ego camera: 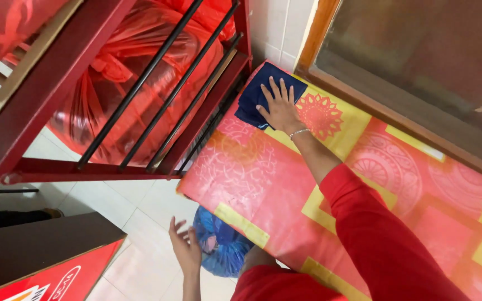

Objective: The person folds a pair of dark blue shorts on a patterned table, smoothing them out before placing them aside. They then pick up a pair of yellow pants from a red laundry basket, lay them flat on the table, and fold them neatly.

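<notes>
The right hand (279, 107) lies flat with the fingers spread on a folded dark blue cloth (263, 89), which rests at the far corner of the red and yellow mattress (263, 184). The left hand (185, 248) is open and empty, just beside a blue plastic bag (224, 245) on the floor.

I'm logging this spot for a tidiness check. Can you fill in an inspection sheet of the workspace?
Surface: mattress with a red and yellow patterned cover, lying flat.
Job's things: folded dark blue cloth at the mattress's far corner.
Clutter: blue plastic bag on the tiled floor; red plastic bag behind a dark red rack.
Grippers: right hand flat on the cloth; left hand open, holding nothing, above the floor.
Cables: nothing seen.
Surroundings: wood-framed window, white tiled wall.
</notes>
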